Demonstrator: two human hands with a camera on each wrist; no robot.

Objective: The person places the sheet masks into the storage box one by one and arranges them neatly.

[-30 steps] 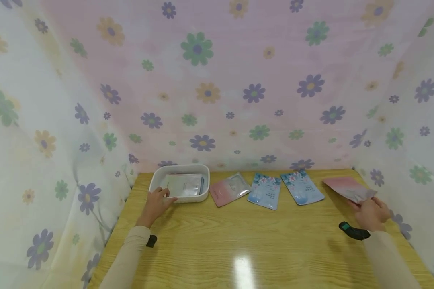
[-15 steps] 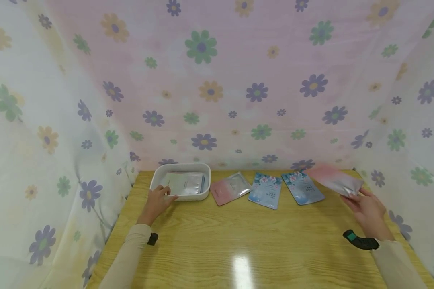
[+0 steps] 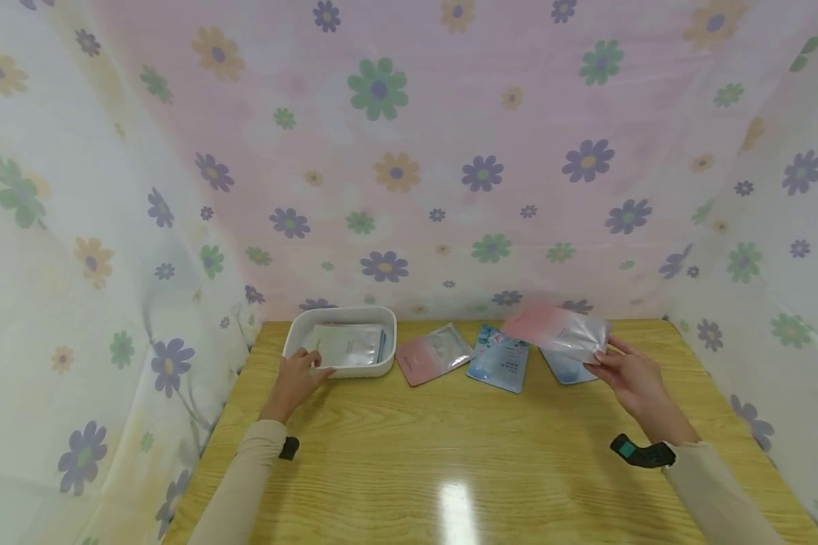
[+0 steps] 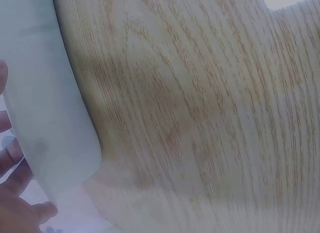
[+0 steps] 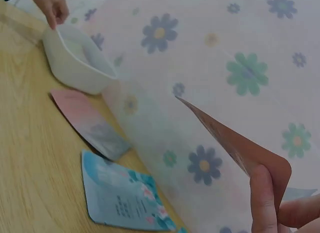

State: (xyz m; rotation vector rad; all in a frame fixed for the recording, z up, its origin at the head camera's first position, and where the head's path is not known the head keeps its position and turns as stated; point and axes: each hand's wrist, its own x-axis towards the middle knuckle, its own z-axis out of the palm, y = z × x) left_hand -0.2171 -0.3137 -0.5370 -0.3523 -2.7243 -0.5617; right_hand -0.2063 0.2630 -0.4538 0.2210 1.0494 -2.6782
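Observation:
My left hand (image 3: 298, 382) grips the near left rim of a white plastic bin (image 3: 337, 373), fingers over the edge and thumb along the front. Inside the bin lie pale green and silver sheet mask packets (image 3: 351, 344). My right hand (image 3: 637, 382) pinches a pink-and-silver sheet mask packet (image 3: 562, 331) by its silver end. This packet is held up over two blue floral packets, covering most of the right one (image 3: 566, 369) and a corner of the left one (image 3: 497, 363). In the right wrist view the held packet (image 5: 250, 153) appears nearly edge-on, between thumb and fingers.
Another pink-and-silver packet (image 3: 432, 354) lies flat between the bin and the blue packets. All stand along the back of the wood-grain table (image 3: 409, 446), against a flowered cloth (image 3: 423, 189) that also hangs on both sides.
My right hand has lifted the pink packet from the table's right end and carried it left over the blue packets. The left hand has stayed on the bin's rim.

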